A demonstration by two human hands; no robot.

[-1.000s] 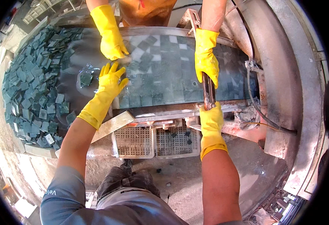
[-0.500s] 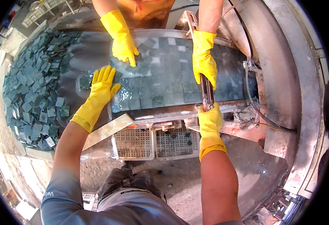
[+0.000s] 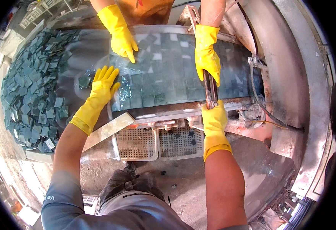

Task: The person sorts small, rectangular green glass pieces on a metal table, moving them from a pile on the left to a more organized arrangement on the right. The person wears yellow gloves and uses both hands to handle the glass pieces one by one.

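Note:
My left hand (image 3: 102, 90), in a yellow rubber glove, lies flat with its fingers stretched at the left edge of a wet sheet of dark green square tiles (image 3: 149, 90). Just left of its fingers sits a single loose tile (image 3: 84, 81). My right hand (image 3: 214, 119), gloved alike, is closed round the near end of a rusty metal bar (image 3: 210, 87) that crosses above the tiles. A co-worker's gloved hand (image 3: 207, 53) grips the bar's far end. Their other hand (image 3: 123, 41) points a finger down at the tiles.
A heap of loose green tiles (image 3: 30, 90) covers the table's left end. Two perforated plastic crates (image 3: 137, 143) stand under the near edge, beside a slanted pale board (image 3: 110, 131). At the right, a cable (image 3: 269, 115) runs along a large curved metal housing (image 3: 287, 69).
The whole view has shifted slightly, so the table sits a little higher in it. Both my hands and the co-worker's hands stay in nearly the same places, with the bar still held.

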